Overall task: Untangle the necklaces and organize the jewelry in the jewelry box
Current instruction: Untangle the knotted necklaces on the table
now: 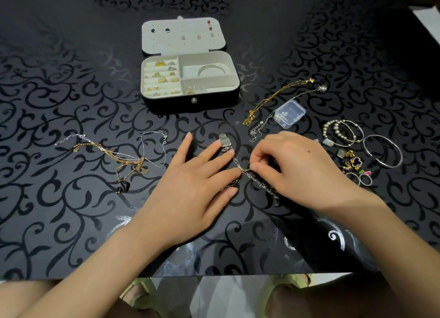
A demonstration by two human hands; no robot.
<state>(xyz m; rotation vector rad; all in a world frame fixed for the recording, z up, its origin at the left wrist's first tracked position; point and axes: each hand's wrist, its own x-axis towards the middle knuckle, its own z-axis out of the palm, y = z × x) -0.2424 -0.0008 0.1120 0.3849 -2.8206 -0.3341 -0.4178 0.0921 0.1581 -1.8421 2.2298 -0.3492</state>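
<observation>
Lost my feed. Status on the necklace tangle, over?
Left hand presses tangled chains flat. Right hand pinches them. Jewelry box open. Another tangle waits left.

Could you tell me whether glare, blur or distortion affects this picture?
Head view: the wide lens bows the table toward the edges; pale glare patches lie on its glossy front; the far corners fall dark; the tangled chains between left hand and right hand look thin and soft.

Black scroll-patterned table [59, 222] carries open jewelry box [190, 103]; necklaces [128, 161]; bracelets [338, 129]; plastic case [289, 113].
</observation>
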